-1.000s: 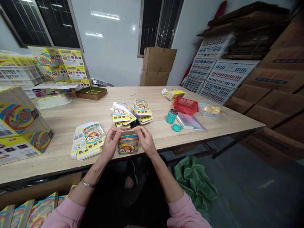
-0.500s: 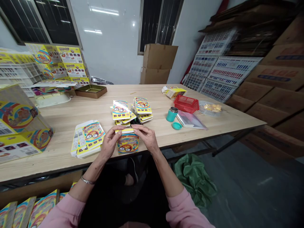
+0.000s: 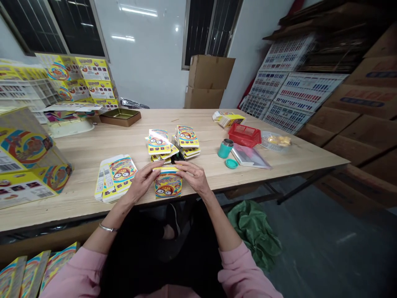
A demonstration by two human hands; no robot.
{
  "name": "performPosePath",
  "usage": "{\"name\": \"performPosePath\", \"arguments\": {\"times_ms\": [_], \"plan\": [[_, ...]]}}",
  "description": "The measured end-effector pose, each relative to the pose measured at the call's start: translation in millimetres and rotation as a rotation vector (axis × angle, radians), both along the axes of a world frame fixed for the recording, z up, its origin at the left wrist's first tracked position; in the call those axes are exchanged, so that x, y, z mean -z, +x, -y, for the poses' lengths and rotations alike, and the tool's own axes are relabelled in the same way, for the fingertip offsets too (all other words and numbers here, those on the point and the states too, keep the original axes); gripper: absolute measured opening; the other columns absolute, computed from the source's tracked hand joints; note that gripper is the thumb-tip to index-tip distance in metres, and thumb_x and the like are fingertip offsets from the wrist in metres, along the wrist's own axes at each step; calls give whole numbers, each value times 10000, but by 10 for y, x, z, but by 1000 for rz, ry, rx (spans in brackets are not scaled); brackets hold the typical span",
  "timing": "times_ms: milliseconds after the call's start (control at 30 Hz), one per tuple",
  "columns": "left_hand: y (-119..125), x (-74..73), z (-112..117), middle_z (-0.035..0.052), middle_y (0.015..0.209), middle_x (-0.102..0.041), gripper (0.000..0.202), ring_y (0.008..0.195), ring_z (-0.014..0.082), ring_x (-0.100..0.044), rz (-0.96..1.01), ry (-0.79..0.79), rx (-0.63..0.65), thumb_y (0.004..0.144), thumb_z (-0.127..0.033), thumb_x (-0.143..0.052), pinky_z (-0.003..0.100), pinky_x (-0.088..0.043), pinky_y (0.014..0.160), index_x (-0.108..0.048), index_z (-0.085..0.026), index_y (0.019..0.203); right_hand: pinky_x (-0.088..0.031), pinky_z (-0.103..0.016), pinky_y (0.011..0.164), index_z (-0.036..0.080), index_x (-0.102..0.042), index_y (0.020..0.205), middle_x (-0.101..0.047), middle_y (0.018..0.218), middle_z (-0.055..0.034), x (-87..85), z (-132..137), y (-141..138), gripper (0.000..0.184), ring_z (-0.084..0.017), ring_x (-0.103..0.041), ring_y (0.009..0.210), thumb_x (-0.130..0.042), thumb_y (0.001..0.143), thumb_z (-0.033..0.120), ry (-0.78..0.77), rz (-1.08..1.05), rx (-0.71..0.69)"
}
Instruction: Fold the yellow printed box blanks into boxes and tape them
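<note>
A small colourful printed box [image 3: 168, 186] stands upright at the near edge of the wooden table [image 3: 93, 149]. My left hand [image 3: 143, 179] grips its left side, fingers curled over the top. My right hand [image 3: 193, 177] holds its right side, fingers pressed on the top flap. Just left of the box lies a fanned stack of flat box blanks [image 3: 114, 177]. Behind the box sit two piles of small printed packs [image 3: 173, 143].
A teal cup [image 3: 224, 148] with its lid [image 3: 231, 163], a red basket [image 3: 244, 135], a clear bag [image 3: 250, 156] and a white bowl [image 3: 275, 141] sit to the right. Large printed display boxes [image 3: 25, 159] stand at left. A green cloth [image 3: 254, 234] lies on the floor.
The top flap of the small box has been folded down and both hands have settled lower onto it. The view has shifted slightly.
</note>
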State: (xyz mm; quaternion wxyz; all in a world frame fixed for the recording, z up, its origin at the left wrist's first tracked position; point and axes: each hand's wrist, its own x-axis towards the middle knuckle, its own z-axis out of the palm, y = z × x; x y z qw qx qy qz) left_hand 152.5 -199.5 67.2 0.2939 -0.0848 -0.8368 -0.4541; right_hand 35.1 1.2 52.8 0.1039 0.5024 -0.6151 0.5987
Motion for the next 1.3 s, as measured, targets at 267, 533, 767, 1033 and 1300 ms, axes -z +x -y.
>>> {"name": "performPosePath", "arguments": {"times_ms": [267, 533, 767, 1033, 1300], "plan": [[-27, 44, 112, 99, 1281, -671, 301, 1190, 241, -635, -120, -155, 47, 880, -363, -653, 448, -491, 1046, -696, -254, 1157, -529, -389, 998, 292, -765, 1027, -715, 1191, -40, 54, 17, 58, 180, -208, -673, 1092, -639, 906, 336, -13, 43, 36], [-22, 86, -170, 117, 1193, -698, 376, 1101, 271, -656, 54, 240, -36, 760, -492, -735, 403, -564, 892, -725, -221, 1020, -490, -375, 1020, 265, -729, 1075, -691, 1214, -63, 22, 4, 229, 211, -208, -638, 1131, -623, 906, 334, -7, 89, 50], [337, -59, -308, 64, 959, -721, 464, 814, 251, -696, 206, 503, -224, 707, -582, -742, 315, -578, 631, -675, -215, 983, -522, -317, 820, 190, -688, 1035, -707, 991, -68, 120, -9, -240, 325, -177, -645, 846, -585, 858, 443, 69, 497, 316], [665, 90, -234, 86, 1064, -716, 533, 850, 274, -700, 355, 500, -303, 644, -637, -753, 329, -588, 626, -679, -208, 951, -459, -311, 816, 189, -654, 625, -610, 659, 3, 443, 371, -871, 142, -179, -560, 790, -696, 682, 312, 229, 666, 385], [710, 199, -164, 62, 926, -746, 506, 770, 262, -705, 390, 552, -292, 645, -607, -770, 334, -591, 586, -694, -223, 965, -435, -261, 635, 167, -699, 705, -672, 719, -13, 472, 408, -939, 245, -152, -585, 725, -765, 579, 367, 233, 967, 248]]}}
